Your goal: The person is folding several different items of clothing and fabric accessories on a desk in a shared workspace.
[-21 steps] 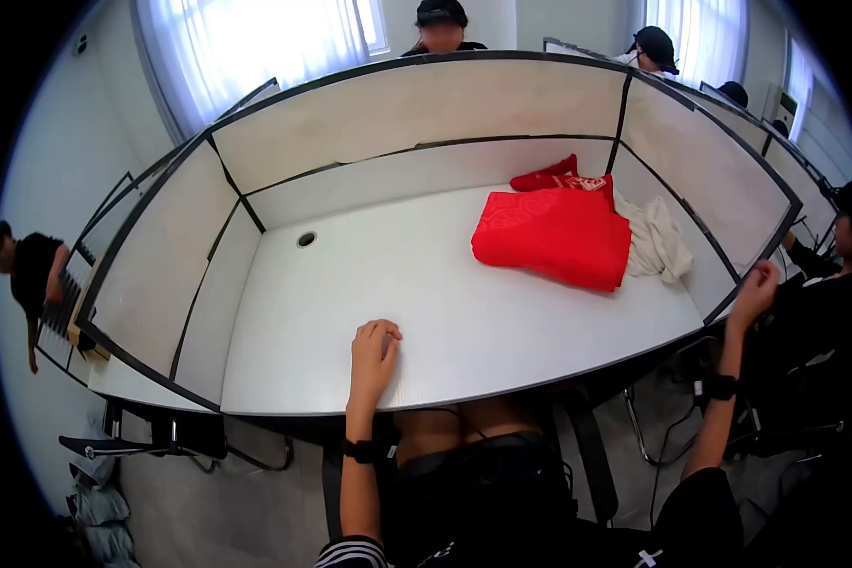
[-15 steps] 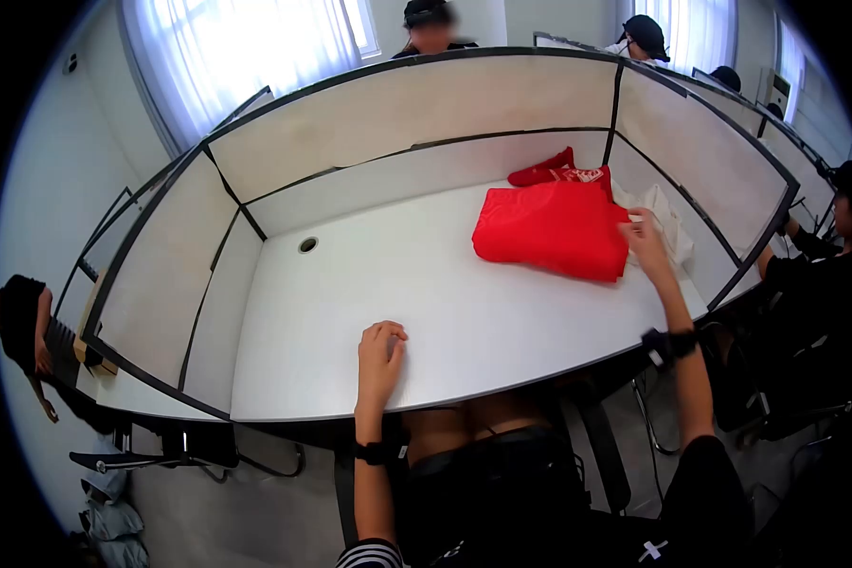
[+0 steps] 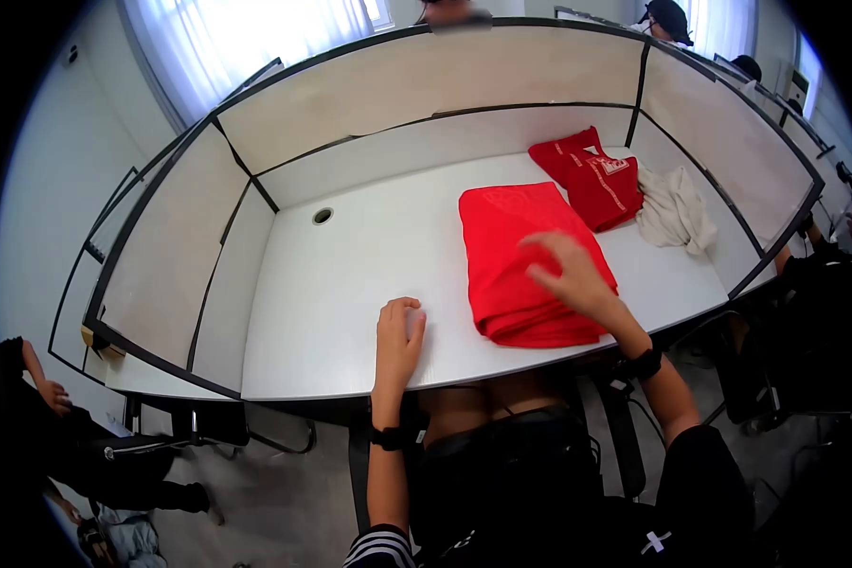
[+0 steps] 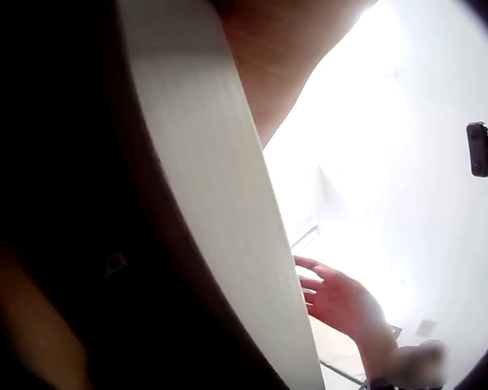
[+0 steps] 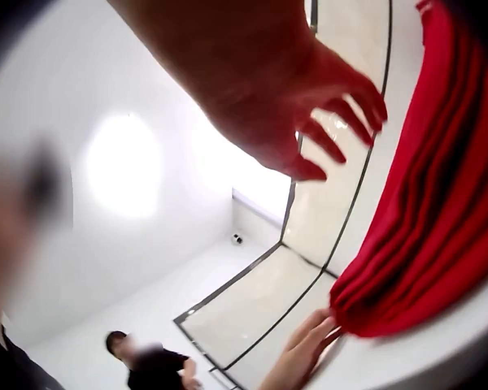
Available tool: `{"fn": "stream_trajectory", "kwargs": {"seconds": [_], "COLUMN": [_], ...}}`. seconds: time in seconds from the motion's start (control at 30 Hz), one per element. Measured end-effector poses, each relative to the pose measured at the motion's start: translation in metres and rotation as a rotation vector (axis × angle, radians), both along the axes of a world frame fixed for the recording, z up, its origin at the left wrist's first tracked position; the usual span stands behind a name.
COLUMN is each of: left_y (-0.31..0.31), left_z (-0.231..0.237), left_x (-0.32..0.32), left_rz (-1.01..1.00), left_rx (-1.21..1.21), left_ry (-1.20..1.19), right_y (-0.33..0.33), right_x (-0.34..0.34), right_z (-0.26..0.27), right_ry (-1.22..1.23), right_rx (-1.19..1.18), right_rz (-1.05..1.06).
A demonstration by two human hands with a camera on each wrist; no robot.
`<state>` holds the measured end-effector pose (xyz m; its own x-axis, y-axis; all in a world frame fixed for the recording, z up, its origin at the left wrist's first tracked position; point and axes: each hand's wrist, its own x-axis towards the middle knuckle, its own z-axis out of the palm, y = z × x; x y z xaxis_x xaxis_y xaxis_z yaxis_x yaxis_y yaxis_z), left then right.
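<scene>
hovering relaxed and empty, the right grip (image 3: 574, 276) is over the folded red cloth (image 3: 516, 301), now drawn to the front of the surface (image 3: 326, 308) near the loose, empty left grip (image 3: 399, 343); dark red cloth (image 3: 604, 194) and beige cloth (image 3: 674, 210) stay behind, leaving it within easy reach

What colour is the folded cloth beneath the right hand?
The folded cloth is bright red; it shows best in the head view.

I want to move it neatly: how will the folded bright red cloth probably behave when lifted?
The folded bright red cloth will probably flop, since its edges look soft and wavy. Its many stacked layers could make it fairly heavy and apt to unfold. Lying flat, it seems unlikely to roll.
</scene>
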<state>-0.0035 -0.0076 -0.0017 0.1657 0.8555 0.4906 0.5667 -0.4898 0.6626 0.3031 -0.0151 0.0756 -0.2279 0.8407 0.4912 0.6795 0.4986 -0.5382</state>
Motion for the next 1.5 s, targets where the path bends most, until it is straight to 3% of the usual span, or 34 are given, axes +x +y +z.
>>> {"fn": "stream_trajectory", "kwargs": {"seconds": [0.07,0.1,0.13,0.2,0.27,0.33,0.37,0.4,0.43,0.5,0.57,0.6,0.63,0.67,0.7,0.73,0.8,0.87,0.93,1.0,1.07,1.13,1.2,1.27,1.3,1.33,1.4,1.47,1.5], "left_y": [-0.008,-0.009,-0.014,-0.025,-0.028,-0.027,-0.026,-0.027,-0.029,-0.032,-0.026,-0.022,-0.014,-0.004,0.002,0.007,0.037,0.025,0.005,-0.004,-0.017,0.001,0.027,0.044,0.036,0.031,0.012,-0.016,-0.029], "left_z": [0.008,0.005,0.007,0.017,0.018,0.012,0.010,0.014,0.022,0.035,0.047,0.051,0.046,0.042,0.047,0.051,0.010,0.003,-0.017,-0.021,-0.015,-0.013,-0.009,-0.014,-0.005,-0.005,-0.011,-0.007,-0.004], "left_x": [0.009,0.014,0.024,0.047,0.068,0.084,0.087,0.091,0.095,0.105,0.119,0.121,0.113,0.099,0.086,0.070,0.010,-0.029,-0.068,-0.084,-0.092,-0.102,-0.112,-0.105,-0.092,-0.081,-0.064,-0.059,-0.061], "left_rz": [-0.019,-0.061,-0.108,-0.229,-0.302,-0.253,-0.208,-0.209,-0.165,-0.124,-0.089,-0.031,-0.007,0.019,0.137,0.258,0.297,0.250,0.286,0.304,0.423,0.551,0.590,0.715,0.712,0.705,0.699,0.584,0.534], "left_rx": [-0.017,-0.004,0.075,0.131,0.124,0.154,0.174,0.176,0.187,0.193,0.273,0.256,0.132,0.010,-0.146,-0.305,-0.155,-0.268,-0.429,-0.433,-0.190,-0.010,-0.091,-0.050,-0.106,-0.091,-0.018,-0.039,-0.046], "left_ry": [-0.074,-0.069,-0.045,0.030,0.075,0.206,0.233,0.231,0.216,0.206,0.013,-0.104,-0.081,-0.057,-0.236,-0.413,-0.613,-0.939,-0.864,-0.841,-0.725,-0.516,-0.287,0.163,0.290,0.282,0.197,0.072,0.038], "right_y": [0.018,0.024,0.027,0.038,0.022,0.025,0.027,0.024,0.022,0.018,0.019,0.031,0.024,0.026,0.026,0.021,0.017,0.017,0.013,-0.006,-0.015,-0.024,-0.011,0.006,0.019,0.024,0.028,0.025,0.023], "right_x": [0.023,0.038,0.052,0.076,0.062,0.067,0.072,0.068,0.060,0.030,-0.009,-0.029,-0.045,-0.060,-0.068,-0.078,-0.085,-0.072,-0.047,-0.019,-0.003,0.006,0.015,0.011,0.012,0.009,0.001,0.001,0.003], "right_z": [-0.022,-0.037,-0.042,-0.070,-0.054,-0.051,-0.045,-0.023,0.000,0.044,0.077,0.070,0.093,0.098,0.102,0.101,0.085,0.040,-0.021,-0.064,-0.080,-0.085,-0.078,-0.061,-0.070,-0.065,-0.059,-0.056,-0.058], "right_ry": [-0.208,-0.281,-0.221,0.105,0.202,0.295,0.530,0.763,0.762,0.825,0.655,0.553,0.420,0.386,0.482,0.427,0.281,0.008,-0.290,-0.424,-0.450,-0.319,-0.253,-0.033,0.050,0.051,0.294,0.328,0.460], "right_rx": [0.216,0.077,-0.167,-0.260,-0.281,-0.305,-0.395,-0.479,-0.475,-0.449,-0.399,-0.286,-0.350,-0.299,-0.548,-0.408,-0.167,0.006,-0.045,-0.125,-0.113,-0.175,-0.195,-0.332,-0.214,-0.198,-0.366,-0.347,-0.427], "right_rz": [-0.597,-0.766,-0.728,-0.480,-0.500,-0.482,-0.339,-0.188,-0.189,0.058,0.149,0.033,0.321,0.479,0.636,0.566,0.369,0.121,-0.128,-0.205,-0.205,-0.412,-0.440,-0.463,-0.448,-0.457,-0.423,-0.394,-0.322]}}
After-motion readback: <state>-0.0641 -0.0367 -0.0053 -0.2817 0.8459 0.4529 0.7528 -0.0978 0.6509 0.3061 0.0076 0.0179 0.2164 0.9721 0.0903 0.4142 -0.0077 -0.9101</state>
